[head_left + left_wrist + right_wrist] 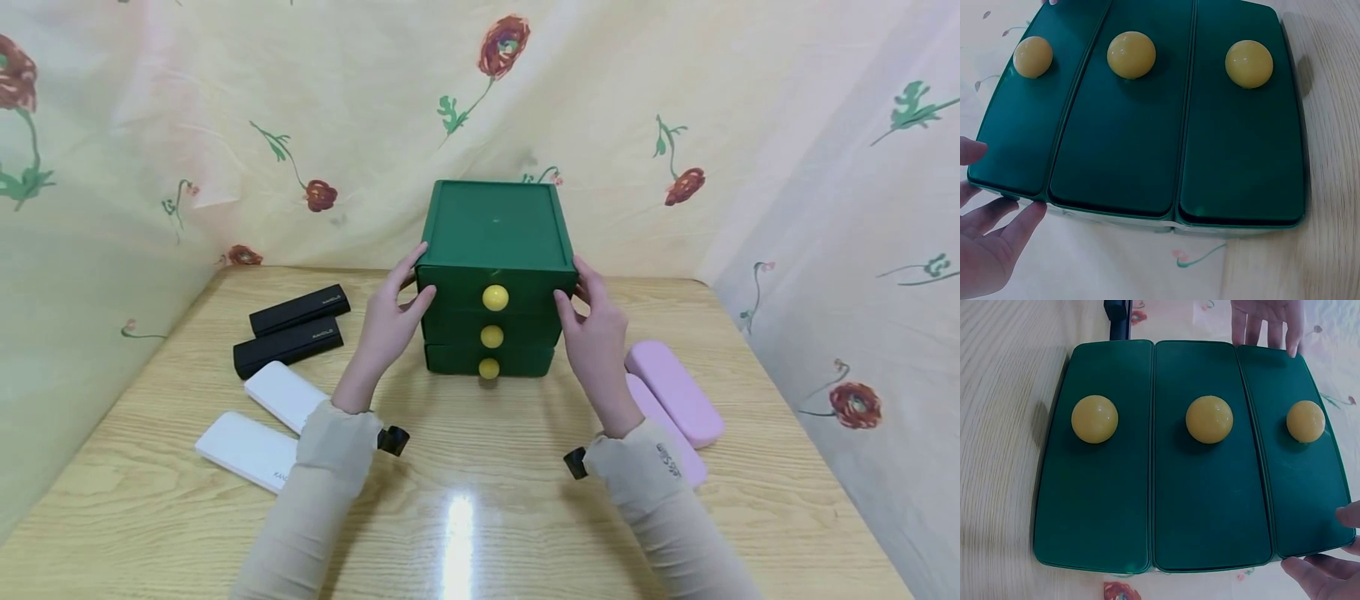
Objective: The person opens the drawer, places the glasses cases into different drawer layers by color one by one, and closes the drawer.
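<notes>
Left hand (388, 325) and right hand (597, 329), fingers part-bent, grip cabinet (491, 225) mid-frame; sleeves (333, 454) overlap white cases (247, 450) left, pink cases (678, 396) right.

1 grn cabinet (495, 225), 3 knobs (495, 297), 2 blk cases (300, 310), 2 wht cases (247, 450), 2 pnk cases (675, 392)

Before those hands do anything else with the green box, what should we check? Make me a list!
1. Left hand touching the green box on its left side: ok.
2. Right hand touching its right side: ok.
3. All three drawers shut: ok, they look closed.
4. A hand on a yellow knob, if a drawer should open: not ok, neither touches one.
5. Black cases and pink cases apart from the box: ok.
6. What's inside the drawers: cannot tell, it's hidden.
</notes>
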A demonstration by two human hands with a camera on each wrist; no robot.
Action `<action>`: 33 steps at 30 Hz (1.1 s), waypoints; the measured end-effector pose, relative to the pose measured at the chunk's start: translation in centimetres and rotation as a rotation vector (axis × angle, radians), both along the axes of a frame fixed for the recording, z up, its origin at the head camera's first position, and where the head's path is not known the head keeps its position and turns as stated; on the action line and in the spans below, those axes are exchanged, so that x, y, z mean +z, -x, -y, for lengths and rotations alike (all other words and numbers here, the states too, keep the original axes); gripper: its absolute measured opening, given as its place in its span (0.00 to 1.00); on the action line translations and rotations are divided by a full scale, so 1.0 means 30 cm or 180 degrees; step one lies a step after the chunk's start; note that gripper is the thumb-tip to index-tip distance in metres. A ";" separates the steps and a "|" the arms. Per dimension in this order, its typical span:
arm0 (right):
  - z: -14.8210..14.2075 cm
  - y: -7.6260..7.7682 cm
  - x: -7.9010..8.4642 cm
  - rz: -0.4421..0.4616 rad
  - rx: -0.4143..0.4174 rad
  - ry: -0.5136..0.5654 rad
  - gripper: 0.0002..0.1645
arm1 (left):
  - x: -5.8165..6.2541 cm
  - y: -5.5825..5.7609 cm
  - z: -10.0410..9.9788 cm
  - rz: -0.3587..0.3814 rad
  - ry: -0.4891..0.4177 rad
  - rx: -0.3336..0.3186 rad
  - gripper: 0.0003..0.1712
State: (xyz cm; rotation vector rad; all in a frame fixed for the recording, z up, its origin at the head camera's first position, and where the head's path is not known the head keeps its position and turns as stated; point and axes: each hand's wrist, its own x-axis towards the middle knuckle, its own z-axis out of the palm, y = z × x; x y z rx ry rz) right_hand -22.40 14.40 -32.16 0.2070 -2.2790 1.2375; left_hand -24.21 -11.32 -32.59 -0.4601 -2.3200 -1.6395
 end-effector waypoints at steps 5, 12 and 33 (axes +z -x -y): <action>0.027 -0.001 0.006 0.0049 0.0058 0.0058 0.30 | 0.007 -0.009 0.021 0.0043 -0.0014 0.0042 0.31; 0.044 0.001 -0.001 0.0080 0.0129 0.0115 0.30 | -0.002 -0.011 0.041 0.0030 -0.0041 0.0058 0.31; -0.010 0.037 -0.001 0.0131 0.0693 0.0659 0.27 | 0.002 -0.100 -0.024 -0.0555 -0.0233 0.0693 0.27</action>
